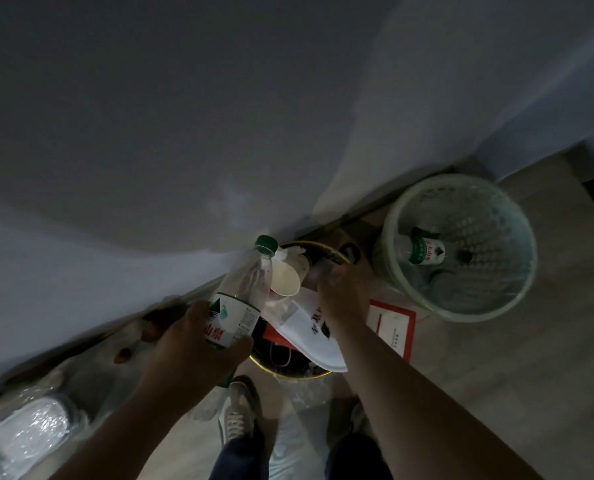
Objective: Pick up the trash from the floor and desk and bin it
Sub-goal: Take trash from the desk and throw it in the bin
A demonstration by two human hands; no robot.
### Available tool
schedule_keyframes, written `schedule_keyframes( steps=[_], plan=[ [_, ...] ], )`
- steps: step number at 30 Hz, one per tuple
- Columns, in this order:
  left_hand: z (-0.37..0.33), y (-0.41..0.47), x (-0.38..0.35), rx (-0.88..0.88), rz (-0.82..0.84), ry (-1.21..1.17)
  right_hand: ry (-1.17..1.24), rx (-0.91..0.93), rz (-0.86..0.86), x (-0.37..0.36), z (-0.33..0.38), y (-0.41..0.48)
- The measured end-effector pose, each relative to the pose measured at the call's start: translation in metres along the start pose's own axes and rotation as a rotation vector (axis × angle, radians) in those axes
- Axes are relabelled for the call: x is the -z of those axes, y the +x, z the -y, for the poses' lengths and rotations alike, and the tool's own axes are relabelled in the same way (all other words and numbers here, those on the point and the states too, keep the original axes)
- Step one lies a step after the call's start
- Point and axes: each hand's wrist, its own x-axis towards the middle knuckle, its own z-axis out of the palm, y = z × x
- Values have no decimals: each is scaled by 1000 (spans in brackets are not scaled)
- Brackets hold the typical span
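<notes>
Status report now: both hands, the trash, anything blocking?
Left hand grips water bottle at full bin. Right hand down among its trash, grip unclear. Paper cup, white slipper crowd the top.

The left hand (198, 341) grips 1 water bottle (243, 289) (green cap); a paper cup (286, 279) lies between its fingers and those of the right hand (344, 296).
</notes>
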Motion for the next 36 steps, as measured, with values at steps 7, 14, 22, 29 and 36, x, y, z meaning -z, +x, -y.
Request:
schedule_keyframes(
  steps=[7,14,22,29,36],
  plan=[
    [-56,-1,-11,-74,64,28,-15,-131,-15,60,-45,-17],
    [-144,5,-43,-209,244,172,-3,-205,-74,154,-105,-34],
    [-261,34,-98,-416,285,429,129,-277,-137,231,-160,-41],
    [-295,0,-97,-674,87,631,175,-299,-140,261,-176,-61],
    [-305,-67,-41,-680,255,776,99,-203,-87,311,-144,-111]
  ],
)
